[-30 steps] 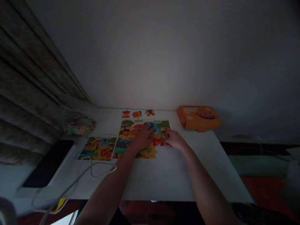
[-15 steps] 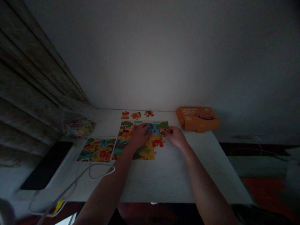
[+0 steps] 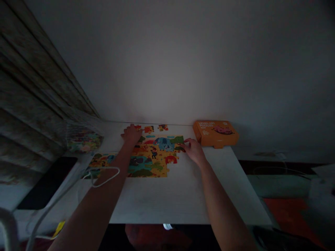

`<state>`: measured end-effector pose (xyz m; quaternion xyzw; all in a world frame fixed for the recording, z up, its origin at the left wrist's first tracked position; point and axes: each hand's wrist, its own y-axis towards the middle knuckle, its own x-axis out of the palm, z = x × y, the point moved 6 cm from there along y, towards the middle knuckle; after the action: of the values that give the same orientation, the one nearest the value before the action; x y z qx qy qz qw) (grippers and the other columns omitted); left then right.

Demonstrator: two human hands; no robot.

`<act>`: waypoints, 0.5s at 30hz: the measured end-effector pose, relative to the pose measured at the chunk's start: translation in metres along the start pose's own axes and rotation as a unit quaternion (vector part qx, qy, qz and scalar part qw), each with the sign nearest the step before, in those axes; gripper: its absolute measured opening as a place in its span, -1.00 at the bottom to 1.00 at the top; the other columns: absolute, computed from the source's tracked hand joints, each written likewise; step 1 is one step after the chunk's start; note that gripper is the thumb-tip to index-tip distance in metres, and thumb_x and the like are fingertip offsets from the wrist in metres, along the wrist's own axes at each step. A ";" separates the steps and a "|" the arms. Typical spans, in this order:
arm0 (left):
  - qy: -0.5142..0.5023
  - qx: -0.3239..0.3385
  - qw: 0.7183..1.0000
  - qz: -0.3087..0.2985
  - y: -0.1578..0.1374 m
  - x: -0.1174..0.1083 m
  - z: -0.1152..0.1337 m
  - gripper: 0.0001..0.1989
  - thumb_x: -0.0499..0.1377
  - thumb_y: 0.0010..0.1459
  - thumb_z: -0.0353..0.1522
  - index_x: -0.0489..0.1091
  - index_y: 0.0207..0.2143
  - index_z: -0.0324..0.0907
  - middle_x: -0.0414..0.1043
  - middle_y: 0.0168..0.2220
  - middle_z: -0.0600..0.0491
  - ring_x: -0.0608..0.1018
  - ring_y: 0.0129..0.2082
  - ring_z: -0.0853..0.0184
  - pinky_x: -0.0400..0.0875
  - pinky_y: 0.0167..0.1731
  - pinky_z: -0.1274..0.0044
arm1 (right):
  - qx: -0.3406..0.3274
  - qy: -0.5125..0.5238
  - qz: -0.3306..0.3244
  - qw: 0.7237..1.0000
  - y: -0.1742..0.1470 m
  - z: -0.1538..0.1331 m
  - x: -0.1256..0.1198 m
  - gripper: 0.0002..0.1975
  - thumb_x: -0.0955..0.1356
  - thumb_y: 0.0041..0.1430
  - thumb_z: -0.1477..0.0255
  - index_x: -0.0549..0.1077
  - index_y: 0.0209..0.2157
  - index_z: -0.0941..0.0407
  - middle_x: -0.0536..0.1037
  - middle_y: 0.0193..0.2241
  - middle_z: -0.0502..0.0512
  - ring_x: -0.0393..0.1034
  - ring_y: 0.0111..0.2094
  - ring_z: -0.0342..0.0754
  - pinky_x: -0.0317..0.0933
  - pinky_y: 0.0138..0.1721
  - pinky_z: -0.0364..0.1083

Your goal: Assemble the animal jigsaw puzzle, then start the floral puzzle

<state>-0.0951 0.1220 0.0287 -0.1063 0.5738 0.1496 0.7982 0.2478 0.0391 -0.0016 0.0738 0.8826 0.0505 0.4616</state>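
A partly assembled jigsaw puzzle with a cartoon animal scene lies on the white table. Its lower right side is stepped, with a red piece jutting out there. At the puzzle's upper right edge, the thumb and forefinger of my right hand close on a dark green edge piece. My left hand reaches over the back left corner, fingers apart above the leftmost loose piece, which it partly covers. Two more loose pieces, an orange one and a multicoloured one, lie along the back.
An orange puzzle box stands at the back right. Under my left forearm lies a reference picture, crossed by a white cable. A dark flat device and a clear bag with colourful contents are at left. A wall borders the back.
My left hand has moved from the puzzle's middle to the loose pieces at the back left, uncovering the blue elephants. My right hand stays at the right edge. The view has shifted slightly.
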 end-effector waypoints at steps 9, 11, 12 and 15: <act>-0.076 -0.047 0.995 -0.041 0.033 0.006 -0.002 -0.32 0.40 0.00 -0.39 0.28 0.17 -0.23 0.42 0.13 -0.33 0.50 0.13 -0.04 0.43 0.02 0.25 | -0.002 0.027 0.005 1.000 0.001 0.003 -0.001 -0.77 0.39 0.24 0.26 0.55 -0.18 0.11 0.46 -0.43 0.03 0.36 -0.41 -0.03 0.17 -0.31 -0.09; -0.104 -0.041 0.993 -0.032 0.037 0.007 -0.005 -0.34 0.41 -0.06 -0.43 0.33 0.12 -0.22 0.48 0.07 -0.26 0.54 0.08 0.02 0.44 0.02 0.30 | -0.002 0.026 0.008 1.000 0.002 0.003 -0.001 -0.79 0.39 0.24 0.27 0.55 -0.19 0.10 0.46 -0.43 0.04 0.36 -0.41 -0.03 0.17 -0.31 -0.09; -0.124 -0.035 0.991 -0.022 0.039 0.006 -0.006 -0.37 0.40 -0.08 -0.46 0.36 0.08 -0.21 0.51 0.04 -0.22 0.56 0.06 0.05 0.44 0.01 0.32 | -0.002 0.028 0.008 1.000 0.002 0.002 -0.001 -0.79 0.39 0.24 0.28 0.55 -0.19 0.10 0.47 -0.43 0.04 0.36 -0.41 -0.03 0.17 -0.31 -0.09; -0.226 -0.031 0.974 0.015 0.040 0.004 -0.011 -0.53 0.34 -0.09 -0.50 0.44 -0.05 -0.21 0.56 -0.07 -0.12 0.60 -0.06 0.13 0.48 -0.05 0.38 | -0.001 0.041 0.005 0.999 0.002 0.001 -0.001 -0.79 0.40 0.22 0.26 0.55 -0.21 0.09 0.48 -0.45 0.04 0.37 -0.43 -0.03 0.18 -0.31 -0.09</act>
<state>-0.1186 0.1563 0.0216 -0.0860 0.3752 0.1991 0.9012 0.2495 0.0413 -0.0011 0.0757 0.9003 0.0566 0.4249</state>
